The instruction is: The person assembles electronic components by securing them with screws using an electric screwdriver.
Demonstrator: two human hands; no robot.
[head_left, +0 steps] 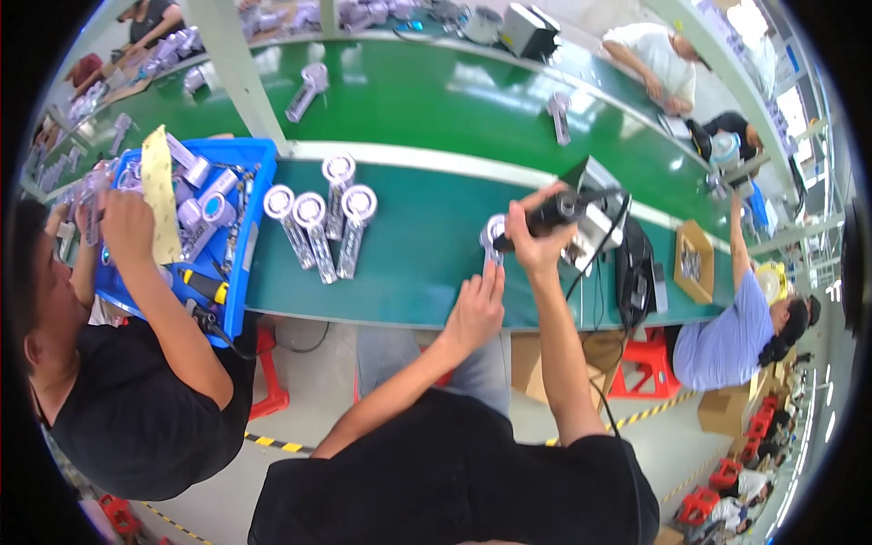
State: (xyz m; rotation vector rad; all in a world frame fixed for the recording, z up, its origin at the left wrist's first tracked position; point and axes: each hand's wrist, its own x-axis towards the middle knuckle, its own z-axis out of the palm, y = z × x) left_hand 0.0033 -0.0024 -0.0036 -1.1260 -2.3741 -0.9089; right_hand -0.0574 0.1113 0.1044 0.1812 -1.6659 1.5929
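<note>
My right hand is wrapped round a black electric screwdriver, with a cable running off to the right. The tool's tip points down at a small pale handheld fan lying on the green bench. My left hand reaches up from below, its fingers closed on the fan's handle; the grip is partly hidden. To the left stands a group of several similar fans, with round white heads and open handles showing parts inside.
A blue bin of fan parts sits at left, beside a co-worker in black. Right of my hands are a white device, a black bag and a cardboard box. Fans lie on the green conveyor belt beyond.
</note>
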